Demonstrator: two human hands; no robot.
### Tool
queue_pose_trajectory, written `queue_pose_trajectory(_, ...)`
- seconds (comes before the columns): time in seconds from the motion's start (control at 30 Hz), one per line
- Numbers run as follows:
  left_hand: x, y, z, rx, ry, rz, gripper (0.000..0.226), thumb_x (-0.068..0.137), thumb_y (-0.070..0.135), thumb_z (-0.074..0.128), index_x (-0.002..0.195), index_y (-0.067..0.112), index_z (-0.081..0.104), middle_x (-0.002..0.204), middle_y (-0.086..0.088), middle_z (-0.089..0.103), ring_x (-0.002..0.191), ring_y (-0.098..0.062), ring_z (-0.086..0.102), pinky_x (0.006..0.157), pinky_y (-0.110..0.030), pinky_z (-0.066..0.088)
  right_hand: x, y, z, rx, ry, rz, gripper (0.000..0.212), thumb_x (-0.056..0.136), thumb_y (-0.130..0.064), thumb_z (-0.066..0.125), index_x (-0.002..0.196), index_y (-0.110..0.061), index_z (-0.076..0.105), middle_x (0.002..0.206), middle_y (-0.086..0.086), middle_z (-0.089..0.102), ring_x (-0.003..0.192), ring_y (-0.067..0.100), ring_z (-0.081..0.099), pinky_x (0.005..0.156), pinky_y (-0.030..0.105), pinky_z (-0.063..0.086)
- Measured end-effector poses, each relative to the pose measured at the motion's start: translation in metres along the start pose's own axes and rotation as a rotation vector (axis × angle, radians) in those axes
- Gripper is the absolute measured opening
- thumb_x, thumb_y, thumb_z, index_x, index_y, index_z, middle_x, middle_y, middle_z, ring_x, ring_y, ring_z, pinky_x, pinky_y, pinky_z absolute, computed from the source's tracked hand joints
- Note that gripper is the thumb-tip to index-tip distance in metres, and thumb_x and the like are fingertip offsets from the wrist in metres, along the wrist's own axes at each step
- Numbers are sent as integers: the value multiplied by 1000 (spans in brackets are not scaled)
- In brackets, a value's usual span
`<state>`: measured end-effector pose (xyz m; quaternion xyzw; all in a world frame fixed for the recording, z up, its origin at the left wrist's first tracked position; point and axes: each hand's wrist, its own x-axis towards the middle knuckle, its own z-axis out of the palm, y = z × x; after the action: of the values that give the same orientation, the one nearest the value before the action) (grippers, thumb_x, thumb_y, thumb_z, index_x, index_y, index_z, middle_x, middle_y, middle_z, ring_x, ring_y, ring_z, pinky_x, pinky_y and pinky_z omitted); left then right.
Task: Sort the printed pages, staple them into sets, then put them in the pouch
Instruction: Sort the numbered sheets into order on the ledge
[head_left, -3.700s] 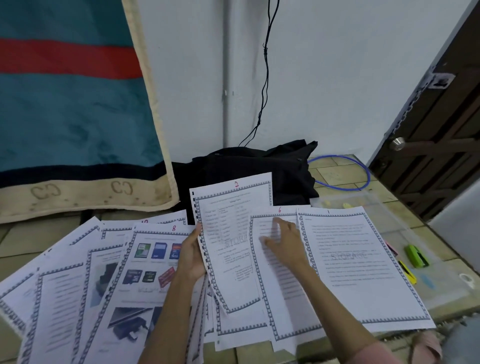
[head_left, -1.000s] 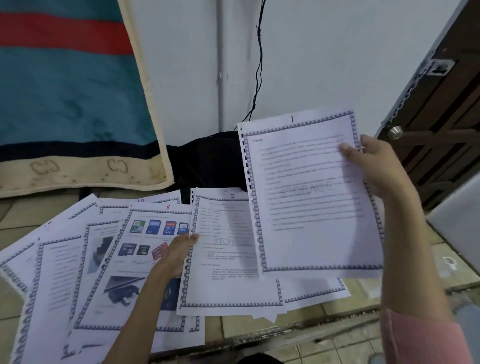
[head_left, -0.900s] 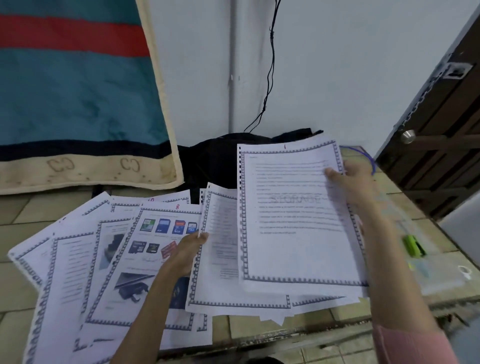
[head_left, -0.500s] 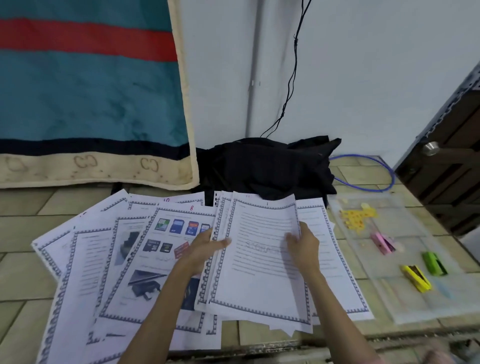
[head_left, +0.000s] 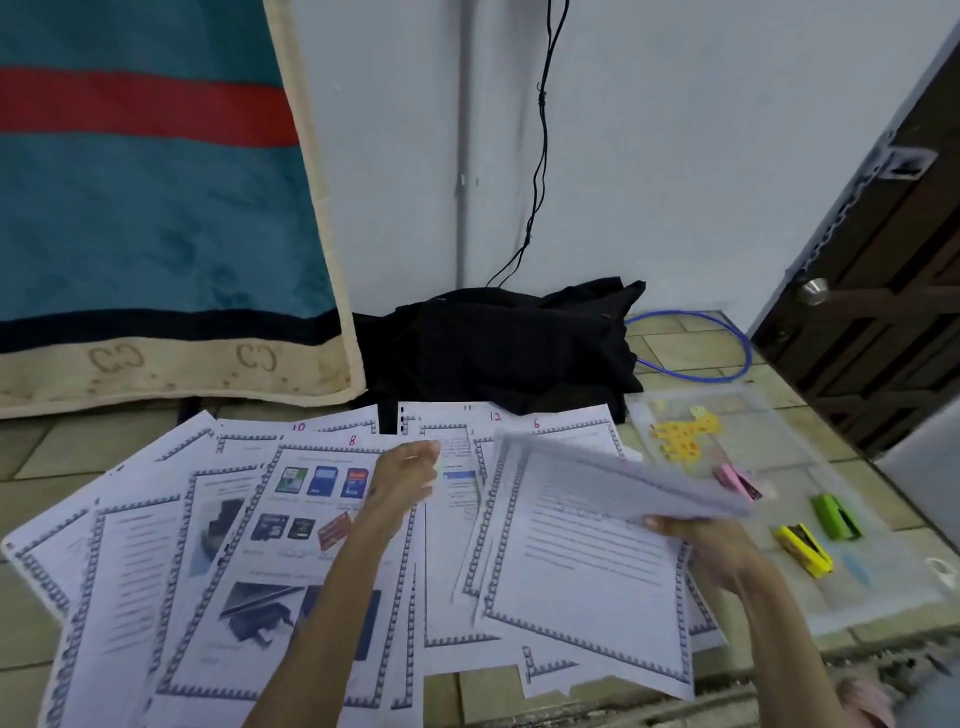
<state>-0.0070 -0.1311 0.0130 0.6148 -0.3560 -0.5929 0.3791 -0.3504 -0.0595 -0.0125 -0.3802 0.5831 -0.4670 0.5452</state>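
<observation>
- Printed pages (head_left: 291, 545) lie fanned over the tiled floor (head_left: 675, 348) from 8 o'clock to 4 o'clock; each has a patterned border. They overlap too much for an exact count; at least eight show.
- Red handwritten numbers at the top edges read 10, 8, 12 and 6; a dark 11 sits between 8 and 12.
- The page marked 8 shows pictures of memory cards, six of them countable; their printing is too small to read.
- Left hand (head_left: 408, 475), near the centre: its grip is fingers curled at the top edge of a page beside page 8; whether it pinches that sheet, I cannot tell.
- Right hand (head_left: 711, 551), at 4 o'clock: its grip pinches a lifted sheet (head_left: 623, 478), blurred and raised off the pile beneath.
- A clear plastic pouch (head_left: 769, 415) lies flat at 3 o'clock, just beside the pages, with a yellow giraffe print.
- Three small staplers rest on it: one pink (head_left: 737, 480), one green (head_left: 836, 517), one yellow (head_left: 802, 550).
- At 12 o'clock lies a black bag (head_left: 498, 343); one blue cable loop (head_left: 727, 348) lies right of it.
- At 10 o'clock hangs a teal blanket (head_left: 145, 208), its beige band marked "CC" twice.
</observation>
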Motion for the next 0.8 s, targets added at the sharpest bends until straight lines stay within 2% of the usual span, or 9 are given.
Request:
queue_pose_trajectory(0.07,15,-1,9,209,161,-27,45,87,26,65,125,7,53,122,-12,59,105,-25,59,97,-36,48,2,6,-7,78,-68,36,28,46,-15,86,66,-2,72,76,12,73,79,21,71,76,31,58)
queue_pose_trajectory(0.2,22,8,34,337,111,-85,60,85,36,65,132,5,44,133,-14,51,120,-28,51,101,-34,44,-1,2,2,96,-165,-24,48,27,-40,93,52,-5,71,69,12,72,73,19,70,70,24,56)
queue_pose_trajectory(0.23,24,10,39,354,92,-88,52,86,35,64,125,4,49,125,-13,55,117,-27,52,97,-29,43,-3,0,3,46,-133,-2,52,24,-37,94,54,-2,71,68,11,72,70,20,69,68,24,55)
queue_pose_trajectory(0.3,23,17,50,428,71,-85,18,90,24,58,83,8,54,85,-5,56,93,-20,54,77,-22,40,-6,-5,8,-114,-100,37,61,27,-32,94,73,0,71,76,5,74,74,20,69,68,23,54)
queue_pose_trajectory(0.33,21,21,54,469,82,-78,25,92,16,53,68,11,46,72,-2,49,82,-18,51,70,-22,38,-7,-6,9,-183,-98,28,70,26,-37,94,84,-4,72,84,0,75,80,17,70,70,23,54)
queue_pose_trajectory(0.4,21,24,59,526,77,-20,24,92,11,46,68,9,47,69,-2,47,76,-18,49,68,-24,39,-10,-12,11,-245,-108,9,81,24,-44,93,96,-15,70,92,-7,75,87,9,70,69,19,54)
queue_pose_trajectory(0.53,22,16,54,283,-33,108,10,86,7,54,91,6,62,90,-11,67,81,-22,60,83,-35,53,-12,-18,18,-227,-91,-3,50,50,-11,86,97,-14,69,96,-4,74,87,11,71,63,17,54)
queue_pose_trajectory(0.63,20,11,42,85,-100,178,7,87,-2,57,83,3,59,77,-8,71,71,-23,64,68,-33,56,-8,-18,27,-225,18,-42,31,63,5,80,87,-13,71,88,-3,73,75,6,71,61,19,57)
queue_pose_trajectory(0.8,3,21,19,113,-273,299,15,87,0,60,85,14,66,77,3,74,83,-22,67,84,-31,54,4,-18,38,-147,164,-177,50,65,12,77,100,-22,63,83,-18,73,85,-2,68,77,24,58)
